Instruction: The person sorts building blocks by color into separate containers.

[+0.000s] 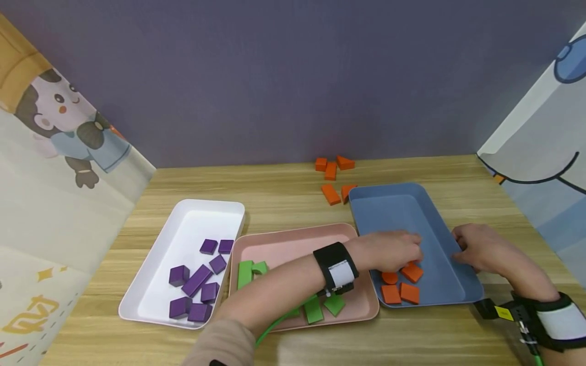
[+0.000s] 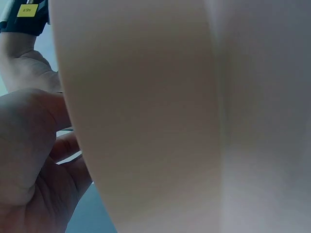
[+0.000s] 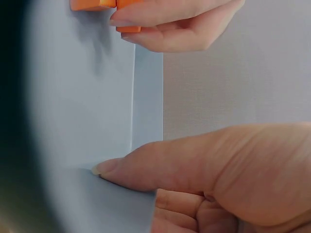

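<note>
My left hand [image 1: 394,250] reaches over the blue tray [image 1: 403,208]. In the right wrist view, its thumb and finger pinch an orange block [image 3: 129,24]; the head view hides most of that block. My right hand [image 1: 485,249] grips the tray's right side wall, its thumb [image 3: 141,167] inside the rim and its other fingers curled outside. Near the tray's front lie a round orange block [image 1: 389,278] and several flat-sided ones, including one [image 1: 409,293] at the front. A pale, blurred surface fills most of the left wrist view, beside my left palm [image 2: 29,160].
Several loose orange blocks [image 1: 330,194] lie on the wooden table behind the trays. A pink tray [image 1: 293,239] with green blocks [image 1: 313,309] stands in the middle, partly under my left forearm. At the left is a white tray [image 1: 183,223] holding purple blocks [image 1: 197,280].
</note>
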### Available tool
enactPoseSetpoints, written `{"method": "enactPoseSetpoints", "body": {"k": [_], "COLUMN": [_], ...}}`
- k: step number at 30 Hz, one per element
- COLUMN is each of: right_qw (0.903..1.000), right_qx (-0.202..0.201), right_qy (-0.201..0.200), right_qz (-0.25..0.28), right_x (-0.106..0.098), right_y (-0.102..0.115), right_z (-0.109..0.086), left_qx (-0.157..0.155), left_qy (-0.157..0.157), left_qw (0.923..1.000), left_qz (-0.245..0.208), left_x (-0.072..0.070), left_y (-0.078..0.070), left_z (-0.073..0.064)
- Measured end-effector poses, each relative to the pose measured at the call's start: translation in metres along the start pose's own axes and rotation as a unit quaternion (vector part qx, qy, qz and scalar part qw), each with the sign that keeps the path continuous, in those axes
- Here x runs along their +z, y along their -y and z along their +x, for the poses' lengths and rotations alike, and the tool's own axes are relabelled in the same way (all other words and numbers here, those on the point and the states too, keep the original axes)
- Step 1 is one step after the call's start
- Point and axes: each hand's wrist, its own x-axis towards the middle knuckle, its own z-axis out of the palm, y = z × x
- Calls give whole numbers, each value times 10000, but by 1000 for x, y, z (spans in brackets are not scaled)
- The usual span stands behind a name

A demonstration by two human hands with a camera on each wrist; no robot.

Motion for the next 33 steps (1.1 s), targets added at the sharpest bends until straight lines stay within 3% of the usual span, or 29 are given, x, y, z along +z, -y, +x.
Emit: {"method": "enactPoseSetpoints", "body": {"k": [6, 15, 28, 33], "right_qw": [10000, 10000, 10000, 10000], "right_qx": [36, 21, 86, 87], "right_qy": [28, -8, 21, 25], "right_qz": [-19, -25, -31, -35], "right_x": [-1, 0, -1, -2], "right_y": [1, 2, 3, 3], "right_z": [0, 0, 1, 1], "left_qx": [-106, -546, -203, -226], "left_qy": [-41, 117, 6, 167], "left_qw": [9998, 9984, 9997, 9996], "left_qz": [169, -39, 114, 76], "left_x": [0, 3, 6, 4], "left_y": [-2, 0, 1, 1], "left_z": [0, -1, -3, -4]}}
